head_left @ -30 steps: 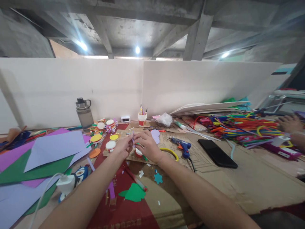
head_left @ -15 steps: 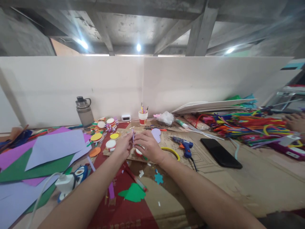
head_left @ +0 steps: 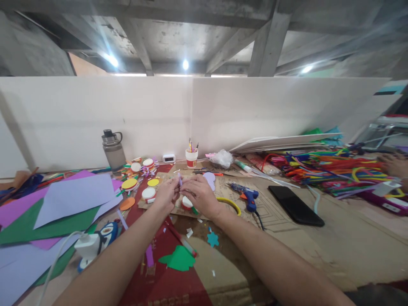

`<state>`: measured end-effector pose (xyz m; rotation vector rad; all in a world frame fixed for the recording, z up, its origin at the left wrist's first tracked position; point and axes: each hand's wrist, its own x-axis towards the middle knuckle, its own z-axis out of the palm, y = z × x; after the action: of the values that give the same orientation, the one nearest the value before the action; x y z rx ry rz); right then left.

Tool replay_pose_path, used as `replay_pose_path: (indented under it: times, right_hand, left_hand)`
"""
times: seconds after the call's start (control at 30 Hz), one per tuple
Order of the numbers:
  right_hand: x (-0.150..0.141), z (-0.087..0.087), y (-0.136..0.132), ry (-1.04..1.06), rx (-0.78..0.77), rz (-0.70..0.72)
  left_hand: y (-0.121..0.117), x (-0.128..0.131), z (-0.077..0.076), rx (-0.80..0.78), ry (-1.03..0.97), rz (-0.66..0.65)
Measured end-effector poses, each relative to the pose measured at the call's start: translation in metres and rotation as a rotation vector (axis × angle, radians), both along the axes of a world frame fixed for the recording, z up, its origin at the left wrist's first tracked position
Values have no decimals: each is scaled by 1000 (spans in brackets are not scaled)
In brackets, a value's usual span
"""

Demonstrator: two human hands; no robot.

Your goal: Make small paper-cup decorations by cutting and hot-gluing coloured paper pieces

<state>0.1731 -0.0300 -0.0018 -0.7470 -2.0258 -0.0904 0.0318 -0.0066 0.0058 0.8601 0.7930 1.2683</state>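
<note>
My left hand (head_left: pixel 168 194) and my right hand (head_left: pixel 202 194) meet over the cardboard, both closed on a small purple paper strip (head_left: pixel 180 179) that stands up between the fingertips. Just under my right hand sits a small white-topped drum shape (head_left: pixel 187 202) with a red side, partly hidden. Another white-topped drum shape (head_left: pixel 148 194) is left of my left hand, close to a yellow disc (head_left: pixel 153 182). A pale purple scalloped paper piece (head_left: pixel 209 180) lies behind my right hand.
A blue glue gun (head_left: pixel 250 196) and a black phone (head_left: pixel 295 205) lie to the right, before a heap of pipe cleaners (head_left: pixel 331 168). Coloured sheets (head_left: pixel 73 197) and a power strip (head_left: pixel 108 233) are left. A bottle (head_left: pixel 114 151) and pen cup (head_left: pixel 191 159) stand behind. Another person's hand (head_left: pixel 393 165) shows far right.
Both hands have shifted very slightly, and the purple strip between them tilts a little differently. More of the drum shape under my right hand shows.
</note>
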Motion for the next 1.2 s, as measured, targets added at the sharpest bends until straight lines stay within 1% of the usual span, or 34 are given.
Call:
replay_pose_path:
  times: [0.1, 0.2, 0.33, 0.43, 0.6, 0.7, 0.77, 0.87, 0.93, 1.07, 1.2]
  right_hand:
    - [-1, 1, 0, 45, -32, -6]
    - [-1, 1, -1, 117, -118, -22]
    - [-2, 2, -3, 231, -233, -54]
    - [-3, 4, -4, 329, -320, -77]
    - [-5, 5, -4, 428, -454, -67]
    - [-5, 5, -3, 447, -518, -52]
    - [-5, 6, -3, 464, -552, -32]
    - [-5, 7, -4, 475, -575, -26]
    - [-5, 8, -5, 464, -565, -54]
    - [-4, 10, -6, 459, -530, -96]
    - [-4, 12, -7, 488, -558, -99]
  left_hand:
    - [-3, 1, 3, 32, 41, -3]
    - [-7, 2, 7, 79, 101, -1]
    - [-12, 4, 11, 121, 197, 60]
    - [-13, 3, 11, 155, 271, 95]
    - [-12, 1, 10, 221, 353, 88]
    - [-11, 1, 11, 223, 349, 109]
    - [-12, 1, 13, 268, 400, 128]
    - [-14, 1, 14, 360, 530, 155]
    - [-16, 1, 14, 377, 573, 160]
    - [-17, 1, 14, 361, 560, 127]
    - [-17, 1, 14, 373, 531, 86]
